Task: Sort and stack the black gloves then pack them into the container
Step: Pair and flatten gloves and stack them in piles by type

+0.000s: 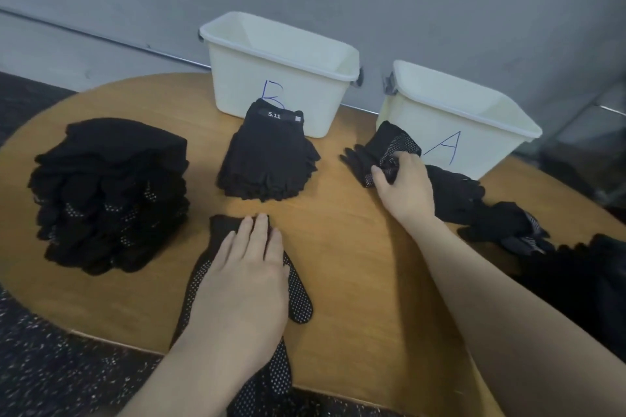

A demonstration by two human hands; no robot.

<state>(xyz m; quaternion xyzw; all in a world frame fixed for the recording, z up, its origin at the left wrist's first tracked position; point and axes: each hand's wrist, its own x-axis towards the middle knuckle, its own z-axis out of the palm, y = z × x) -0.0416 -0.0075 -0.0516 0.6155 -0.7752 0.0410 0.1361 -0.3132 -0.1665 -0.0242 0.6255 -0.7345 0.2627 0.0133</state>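
Left hand point(249, 267) lies flat, fingers straight, palm down on a dotted glove point(298, 294) near the front edge of the bench point(355, 247). The glove runs from the fingertips back under the wrist; its dotted side faces up, and one lobe pokes out to the right of the hand.

Right hand point(403, 183) reaches forward-right, fingers curled and gripping a second dotted glove point(393, 142). That glove sits just in front of bin A point(474, 118), partly lifted, with its fingers trailing left of the hand. More loose gloves point(501, 217) lie to the right of the right forearm, running toward the bench's right edge.

Between the hands, farther back: a neat stack point(267, 159) of plain black gloves, top one labelled "S.11", touching the front wall of bin B point(237, 78). The stack is apart from both hands.

Far left: a tall, untidy pile point(108, 193) of black gloves, some with dots showing, well apart from the left hand.

Both bins are white and stand at the back of the bench by a grey wall. Their contents cannot be seen from this angle.
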